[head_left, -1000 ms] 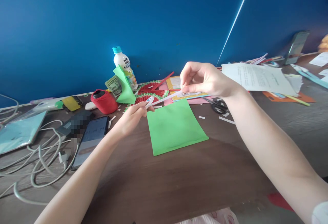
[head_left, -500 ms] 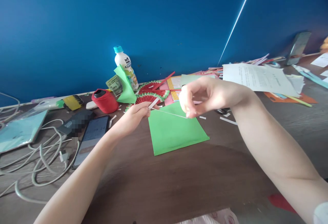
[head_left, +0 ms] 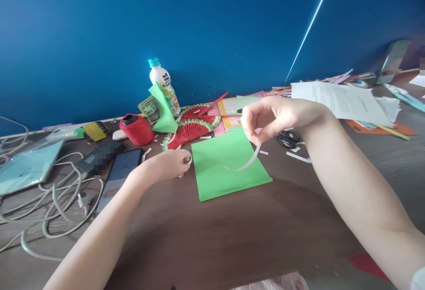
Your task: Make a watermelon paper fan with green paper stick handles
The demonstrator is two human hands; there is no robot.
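— Where's the camera?
— On the person's head, looking forward and down across the desk (head_left: 206, 237) to the blue wall (head_left: 99, 37)
— Close?
— Close over the near edge, yes

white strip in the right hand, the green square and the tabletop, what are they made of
White strip, pinched by the right hand: thin limp paper or tape backing; it curls as it hangs. Green square: matte coloured paper, flat with crisp edges. Tabletop: brown wood or wood-look laminate, faint sheen.
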